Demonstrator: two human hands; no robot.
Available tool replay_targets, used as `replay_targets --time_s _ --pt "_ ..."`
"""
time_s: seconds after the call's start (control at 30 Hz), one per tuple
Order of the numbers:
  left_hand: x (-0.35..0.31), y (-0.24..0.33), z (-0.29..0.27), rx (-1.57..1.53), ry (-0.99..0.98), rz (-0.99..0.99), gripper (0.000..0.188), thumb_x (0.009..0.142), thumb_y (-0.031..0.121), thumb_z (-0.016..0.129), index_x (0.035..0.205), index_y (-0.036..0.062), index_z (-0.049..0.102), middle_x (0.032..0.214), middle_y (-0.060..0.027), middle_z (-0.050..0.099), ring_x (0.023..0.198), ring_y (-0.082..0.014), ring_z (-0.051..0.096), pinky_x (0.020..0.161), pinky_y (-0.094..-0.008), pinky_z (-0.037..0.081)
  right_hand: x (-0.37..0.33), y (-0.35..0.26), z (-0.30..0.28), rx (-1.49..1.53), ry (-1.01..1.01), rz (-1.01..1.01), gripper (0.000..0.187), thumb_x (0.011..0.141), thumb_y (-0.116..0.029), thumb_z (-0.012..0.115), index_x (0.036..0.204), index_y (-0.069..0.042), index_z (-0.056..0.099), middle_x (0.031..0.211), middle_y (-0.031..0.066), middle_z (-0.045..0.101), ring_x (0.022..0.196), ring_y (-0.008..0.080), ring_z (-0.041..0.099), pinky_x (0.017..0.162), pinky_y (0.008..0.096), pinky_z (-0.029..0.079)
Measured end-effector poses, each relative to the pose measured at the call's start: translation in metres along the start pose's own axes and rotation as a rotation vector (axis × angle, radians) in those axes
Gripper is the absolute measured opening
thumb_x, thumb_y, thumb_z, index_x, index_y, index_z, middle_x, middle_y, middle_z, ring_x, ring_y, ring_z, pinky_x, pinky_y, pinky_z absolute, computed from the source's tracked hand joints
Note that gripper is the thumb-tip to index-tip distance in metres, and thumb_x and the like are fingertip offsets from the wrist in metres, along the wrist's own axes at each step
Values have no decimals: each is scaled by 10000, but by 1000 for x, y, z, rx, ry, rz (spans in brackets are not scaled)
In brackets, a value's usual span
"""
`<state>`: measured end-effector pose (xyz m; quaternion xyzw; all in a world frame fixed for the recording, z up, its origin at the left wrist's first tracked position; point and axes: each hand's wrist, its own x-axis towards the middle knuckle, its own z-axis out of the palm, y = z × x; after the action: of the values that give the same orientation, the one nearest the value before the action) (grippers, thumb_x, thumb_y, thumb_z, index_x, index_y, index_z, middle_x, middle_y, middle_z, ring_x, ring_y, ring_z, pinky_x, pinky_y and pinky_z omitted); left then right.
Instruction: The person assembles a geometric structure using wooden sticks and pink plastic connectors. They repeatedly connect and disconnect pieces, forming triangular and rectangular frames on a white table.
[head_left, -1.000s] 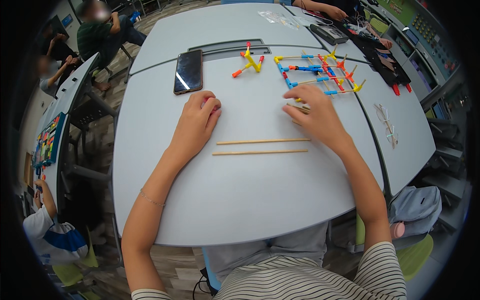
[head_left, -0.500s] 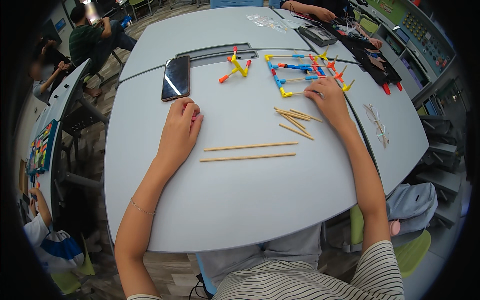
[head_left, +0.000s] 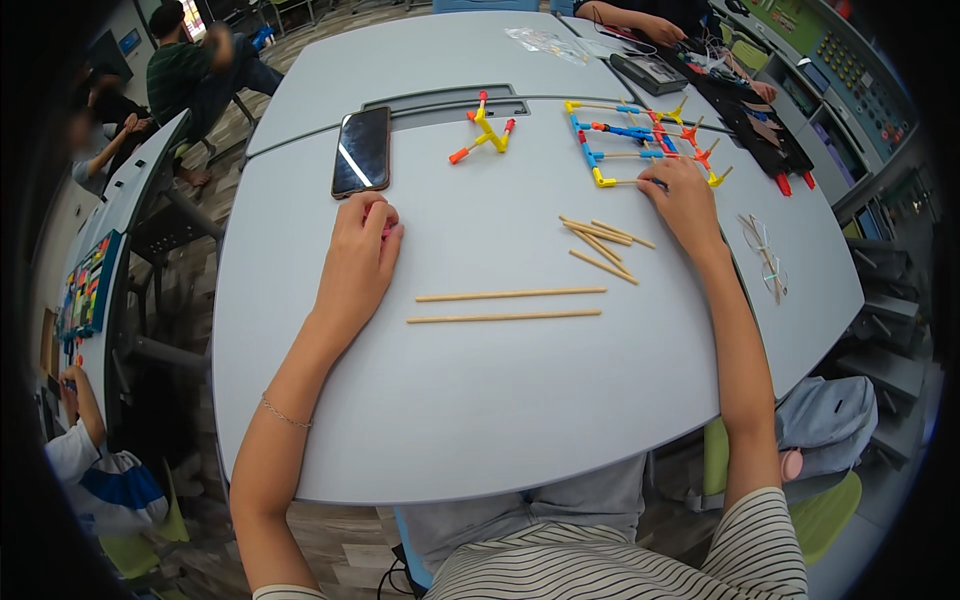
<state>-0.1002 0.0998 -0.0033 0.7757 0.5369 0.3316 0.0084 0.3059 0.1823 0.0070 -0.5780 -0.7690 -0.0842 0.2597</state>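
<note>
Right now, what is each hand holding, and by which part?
Left hand: something pinkish, mostly hidden; part unclear. Right hand: stick frame, by its near edge.

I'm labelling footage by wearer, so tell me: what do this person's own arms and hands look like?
The left hand and right hand are bare. A thin, metallic-looking chain bracelet circles the left forearm; none shows on the right forearm. The short sleeves are whitish with narrow dark stripes.
</note>
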Motion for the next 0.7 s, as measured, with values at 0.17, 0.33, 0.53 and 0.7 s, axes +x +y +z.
replay_targets --time_s 0.17,0.33,0.53,0.7 --pt "1 -1 0 -2 -3 -8 103 937 52 619 988 -19 564 1141 -153 535 1065 -316 557 928 -386 480 -8 -13 -9 29 84 -14 216 867 -183 732 1026 -37 739 1009 114 703 1040 276 608 903 383 487" --pt "-2 -5 -3 88 -2 -10 116 932 67 631 997 -11 574 1166 -148 538 1099 -317 538 940 -392 470 -20 -63 -22 311 -194 -136 383 841 -270 774 1128 -26 703 1099 116 656 1045 251 588 926 354 487" --pt "4 2 -10 244 173 193 182 901 105 679 1045 22 603 1206 -147 553 1153 -322 529 959 -414 458 -29 -87 -18 518 -363 -104 379 833 -262 785 1141 -60 695 1069 86 600 1044 215 609 905 336 513" --pt "-10 48 -18 -120 -116 338 285 852 112 720 1102 33 608 1206 -142 562 1158 -328 533 969 -419 453 -34 -86 -3 653 -313 -95 257 866 -175 754 1081 -41 710 1004 88 610 933 209 640 841 323 536"
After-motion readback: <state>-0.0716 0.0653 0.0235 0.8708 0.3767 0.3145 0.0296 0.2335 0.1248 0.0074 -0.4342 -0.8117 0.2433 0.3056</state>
